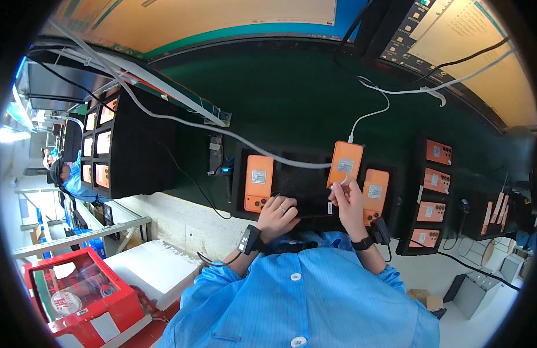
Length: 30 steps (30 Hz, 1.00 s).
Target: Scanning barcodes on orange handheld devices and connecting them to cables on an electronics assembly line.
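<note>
My right hand (350, 204) is closed in a pinch over the lower end of an orange phone (346, 156). A small whitish thing shows at its fingertips, too small to name. The phone lies back up with a pale label, and a white charging cable (351, 138) is plugged into its far end. My left hand (278, 217) rests with curled fingers on the near side of a black tray (238, 180); what lies under the fingers is hidden. Left of it in the tray lies another orange phone (258, 178). A third orange phone (376, 191) is to the right.
A thick grey cable (222, 130) crosses above the bench. More orange phones (435, 181) sit in a black holder at right. Black racks of phones (103, 142) stand at left. Monitors (239, 14) line the back. A red box (83, 296) is at lower left; another person (74, 177) is beyond.
</note>
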Each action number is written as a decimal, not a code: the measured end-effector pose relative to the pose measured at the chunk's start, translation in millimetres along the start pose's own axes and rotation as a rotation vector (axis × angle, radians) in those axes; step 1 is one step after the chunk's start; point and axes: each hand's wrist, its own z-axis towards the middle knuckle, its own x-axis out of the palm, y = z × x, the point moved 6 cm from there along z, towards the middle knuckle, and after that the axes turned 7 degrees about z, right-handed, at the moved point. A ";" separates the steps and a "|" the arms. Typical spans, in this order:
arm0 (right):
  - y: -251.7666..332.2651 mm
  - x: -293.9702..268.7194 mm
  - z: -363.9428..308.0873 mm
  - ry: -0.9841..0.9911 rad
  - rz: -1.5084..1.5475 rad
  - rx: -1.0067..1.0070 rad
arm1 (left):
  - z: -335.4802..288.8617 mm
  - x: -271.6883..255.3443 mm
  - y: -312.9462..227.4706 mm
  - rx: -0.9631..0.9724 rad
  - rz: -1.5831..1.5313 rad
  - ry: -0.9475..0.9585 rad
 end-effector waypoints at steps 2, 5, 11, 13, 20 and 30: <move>-2.9 -1.9 2.2 0.035 0.061 -0.007 | 6.9 3.4 1.5 -0.069 -0.024 0.088; -1.9 -6.5 7.6 0.068 0.145 0.081 | 18.4 10.8 3.0 -0.179 -0.027 0.215; 40.6 4.0 4.5 0.291 0.468 0.098 | 30.0 14.2 6.7 -0.367 -0.175 0.338; 52.7 3.0 4.2 0.278 0.483 0.065 | 28.7 9.9 5.9 -0.417 -0.234 0.291; 59.3 24.4 14.6 0.079 0.167 -0.152 | 29.8 -3.4 7.7 -0.515 -0.215 0.002; 50.2 45.4 17.7 0.129 0.296 -0.082 | 14.4 -13.2 18.4 -0.640 0.030 -0.002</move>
